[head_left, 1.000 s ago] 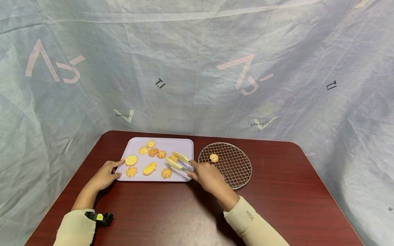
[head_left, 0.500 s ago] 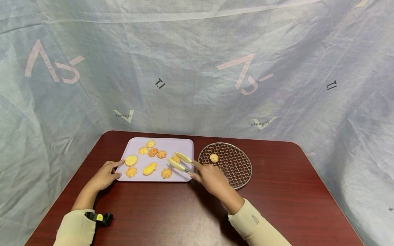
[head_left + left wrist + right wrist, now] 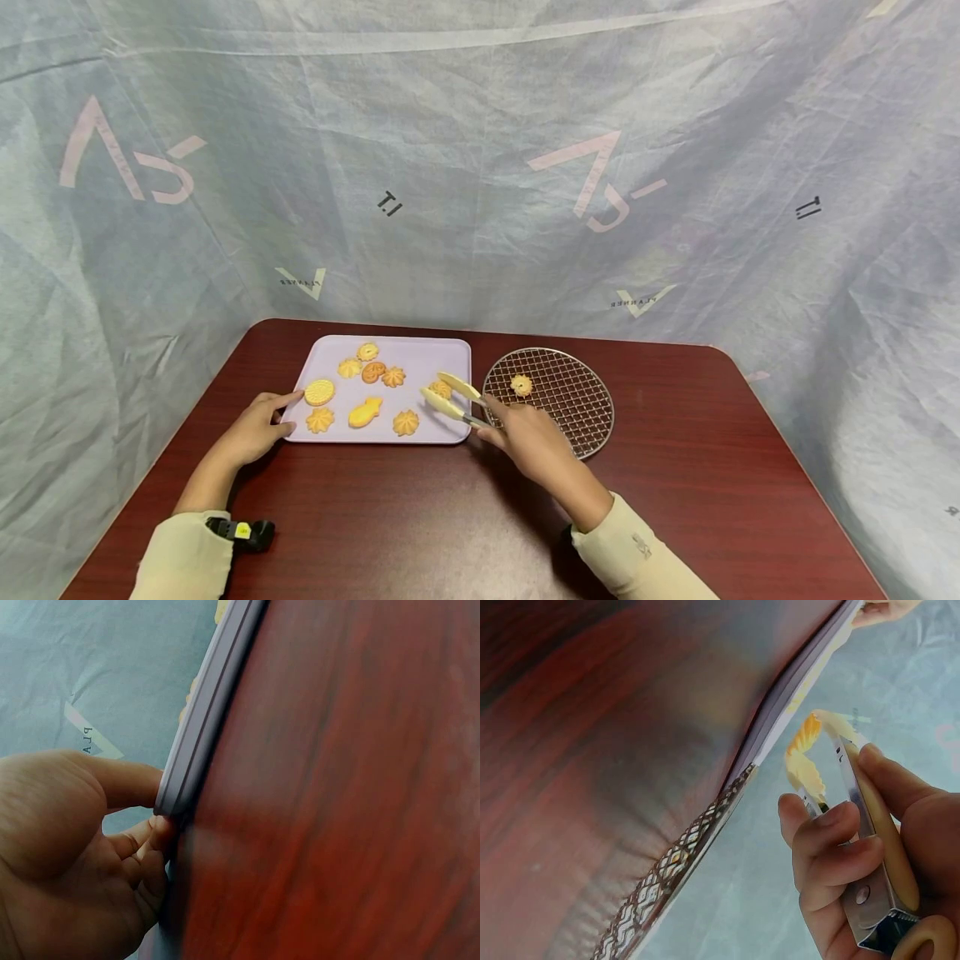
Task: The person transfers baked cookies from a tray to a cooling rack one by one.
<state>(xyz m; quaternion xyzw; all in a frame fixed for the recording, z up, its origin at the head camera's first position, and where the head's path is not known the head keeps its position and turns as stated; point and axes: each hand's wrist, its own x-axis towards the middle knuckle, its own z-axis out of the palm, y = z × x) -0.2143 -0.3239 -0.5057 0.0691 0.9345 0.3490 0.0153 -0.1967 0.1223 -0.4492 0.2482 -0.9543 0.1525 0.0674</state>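
Note:
My right hand (image 3: 534, 440) grips silver tongs with cream-yellow tips (image 3: 444, 405). Between those tips sits a ridged golden cookie (image 3: 806, 736), raised over the right part of the lilac tray (image 3: 442, 350). At the tray's left edge, my left hand (image 3: 257, 429) pinches the rim, with thumb and fingers around the corner in the left wrist view. Several cookies lie on the tray, among them a fish-shaped one (image 3: 365, 412), a round one (image 3: 319, 392) and a flower-shaped one (image 3: 406, 422). A round wire rack (image 3: 577, 400) bears one flower-shaped cookie (image 3: 521, 385).
The tray and rack stand side by side on a dark red wooden table (image 3: 690, 467), a narrow gap between them. Grey-blue printed cloth (image 3: 480, 167) hangs behind and on both sides. A black strap device (image 3: 251, 533) is on the left wrist.
The tongs and the cookie between their tips have shifted right across the tray toward the rack, as the right hand drew back to the right. The left hand and tray stay put.

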